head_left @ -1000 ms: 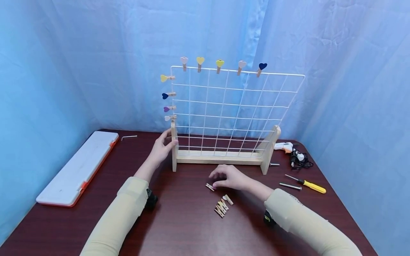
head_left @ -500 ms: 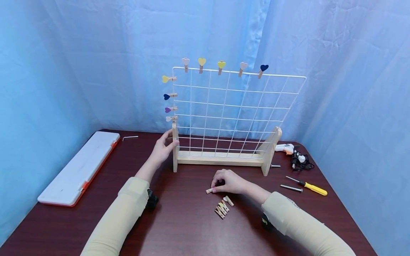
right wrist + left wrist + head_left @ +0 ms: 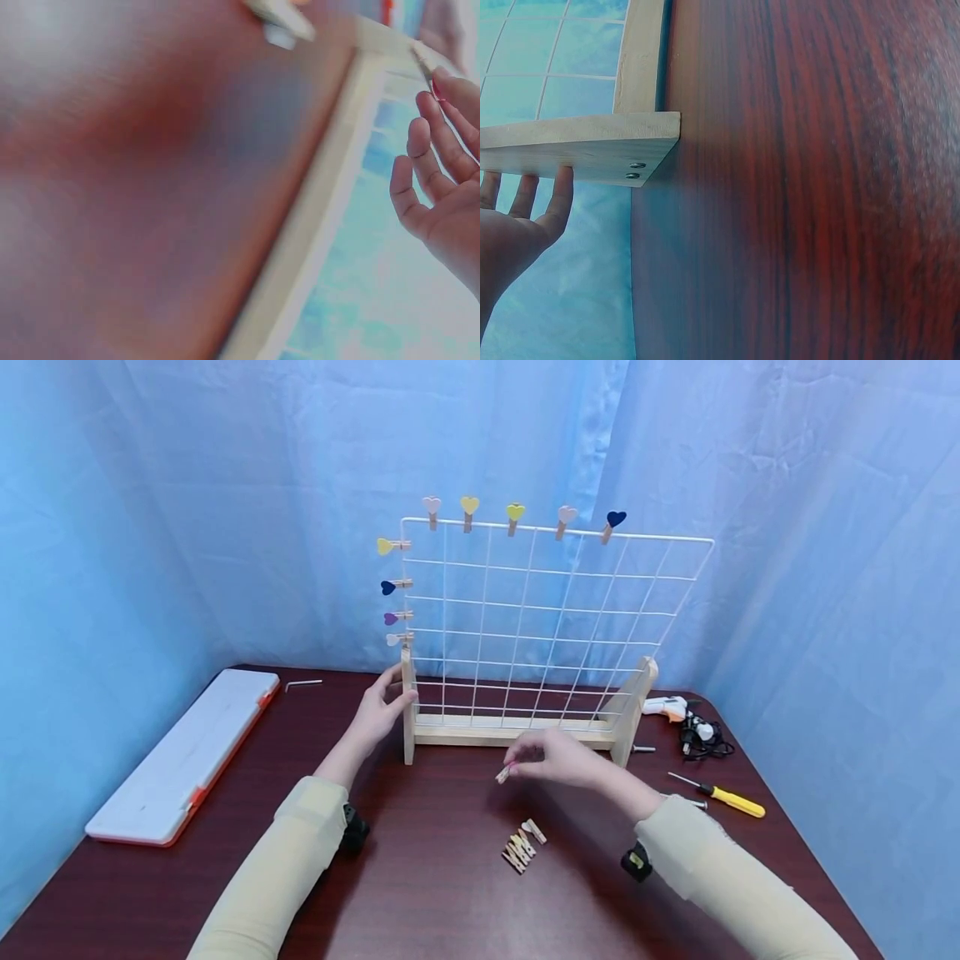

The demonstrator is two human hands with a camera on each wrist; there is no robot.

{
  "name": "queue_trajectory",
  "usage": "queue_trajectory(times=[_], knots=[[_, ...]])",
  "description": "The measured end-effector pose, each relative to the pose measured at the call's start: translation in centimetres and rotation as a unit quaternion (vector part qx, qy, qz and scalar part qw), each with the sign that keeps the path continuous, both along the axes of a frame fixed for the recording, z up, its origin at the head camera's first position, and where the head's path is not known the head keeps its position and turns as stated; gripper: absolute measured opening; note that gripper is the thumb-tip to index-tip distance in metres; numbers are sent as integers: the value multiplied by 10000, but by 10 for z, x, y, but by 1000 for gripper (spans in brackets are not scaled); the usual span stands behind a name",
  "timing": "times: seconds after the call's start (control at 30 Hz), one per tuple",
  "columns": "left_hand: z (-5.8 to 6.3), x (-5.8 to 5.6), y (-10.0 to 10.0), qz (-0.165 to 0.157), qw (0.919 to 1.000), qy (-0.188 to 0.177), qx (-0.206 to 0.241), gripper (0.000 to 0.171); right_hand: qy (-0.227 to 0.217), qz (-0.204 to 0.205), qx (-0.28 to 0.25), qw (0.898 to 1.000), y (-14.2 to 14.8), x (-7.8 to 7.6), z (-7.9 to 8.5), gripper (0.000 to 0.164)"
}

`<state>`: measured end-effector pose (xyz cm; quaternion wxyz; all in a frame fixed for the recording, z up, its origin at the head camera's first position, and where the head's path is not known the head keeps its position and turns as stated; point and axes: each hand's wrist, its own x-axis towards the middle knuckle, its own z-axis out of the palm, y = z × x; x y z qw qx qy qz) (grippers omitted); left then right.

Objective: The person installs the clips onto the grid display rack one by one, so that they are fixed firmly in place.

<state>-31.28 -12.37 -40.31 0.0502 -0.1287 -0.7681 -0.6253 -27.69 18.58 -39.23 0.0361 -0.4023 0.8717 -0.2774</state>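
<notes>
My left hand (image 3: 377,708) holds the left wooden end piece (image 3: 408,714) of a stand, thumb at its front edge. In the left wrist view its fingertips (image 3: 564,176) press the end piece's outer face. The stand bears a white wire grid (image 3: 540,610). Heart-topped clothespins sit along the grid's top bar and left side, among them a dark blue one (image 3: 615,518) and a purple one (image 3: 392,618). Between thumb and fingertips, my right hand (image 3: 558,758) pinches a small wooden clothespin (image 3: 502,774) in front of the stand's crossbar. The other right fingers are loosely bent.
A small group of loose clothespins (image 3: 517,852) lies on the dark table (image 3: 435,902). To the left is a white and orange case (image 3: 180,760), with a hex key (image 3: 303,682) nearby. At the right lie a yellow screwdriver (image 3: 735,798) and a white glue gun (image 3: 665,706).
My right hand has come down on the lone clothespin, pinched it, and moved it up from its spot toward the stand. The left hand has stayed at the end piece.
</notes>
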Motion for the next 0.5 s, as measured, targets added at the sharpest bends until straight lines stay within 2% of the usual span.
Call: queue_trajectory(times=[0.1, 0.23, 0.33, 0.4, 0.5], knots=[[5, 4, 2, -9, 10000, 14, -52, 56, 293, -26, -281, 9992, 9, 0, 32, 10], [4, 3, 3, -5, 10000, 29, -29, 55, 769, 73, -721, 9944, 17, 12, 89, 13], [4, 3, 2, 17, 10000, 13, -39, 55, 1071, -39, -907, 9901, 22, 23, 133, 15], [4, 3, 2, 30, 10000, -24, -55, 55, 1289, -315, -966, 9864, 27, 27, 156, 16], [4, 3, 1, 26, 9999, -59, -90, 56, 1268, -893, -1296, 9794, 37, 27, 189, 15]])
